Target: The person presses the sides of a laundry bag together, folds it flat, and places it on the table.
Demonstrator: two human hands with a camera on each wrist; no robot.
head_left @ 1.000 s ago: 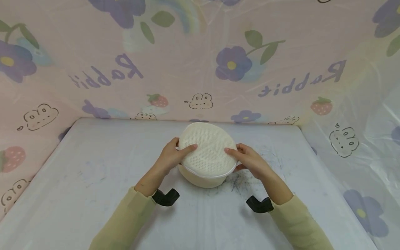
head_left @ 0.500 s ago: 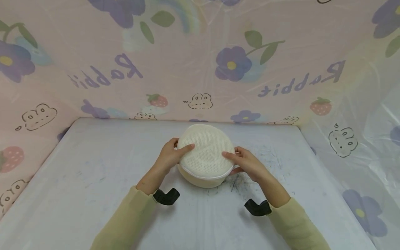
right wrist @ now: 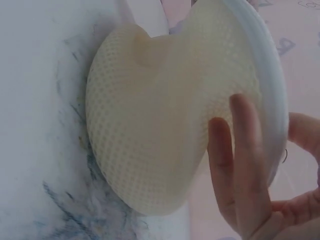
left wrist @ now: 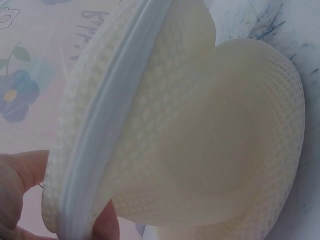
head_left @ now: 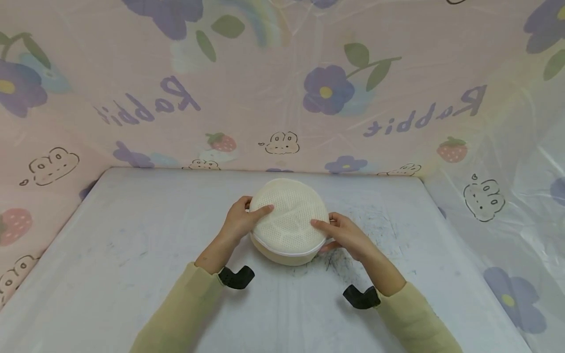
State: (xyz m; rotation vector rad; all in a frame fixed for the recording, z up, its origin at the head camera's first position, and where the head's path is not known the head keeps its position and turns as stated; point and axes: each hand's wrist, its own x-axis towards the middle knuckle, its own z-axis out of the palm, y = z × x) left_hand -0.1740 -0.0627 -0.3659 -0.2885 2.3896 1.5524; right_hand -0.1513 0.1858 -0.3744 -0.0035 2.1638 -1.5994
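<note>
A cream mesh pouch [head_left: 289,213] with a white trim [head_left: 291,253] round its upper edge rests on a white table [head_left: 154,274], its round top panel tilted toward the person. At the left of the pouch, the left hand [head_left: 237,221] pinches the trimmed edge, thumb laid flat over the top panel and the other fingers round the side, mostly hidden. At the right of the pouch, the right hand [head_left: 349,236] pinches the edge too, only partly closed: its thumb presses the top panel, while two fairly straight fingers touch the wall below the trim. That wall bends inward, creased, beneath the trim. Just beside the pouch on its right, dark smudges [head_left: 337,262] streak the table. Nearer the person than the pouch, a black bent piece sits at each cuff, left [head_left: 238,277] and right [head_left: 362,297], both apart from the pouch. Beyond the pouch rises a pink sheet [head_left: 247,103] printed with flowers, strawberries and rabbits.
</note>
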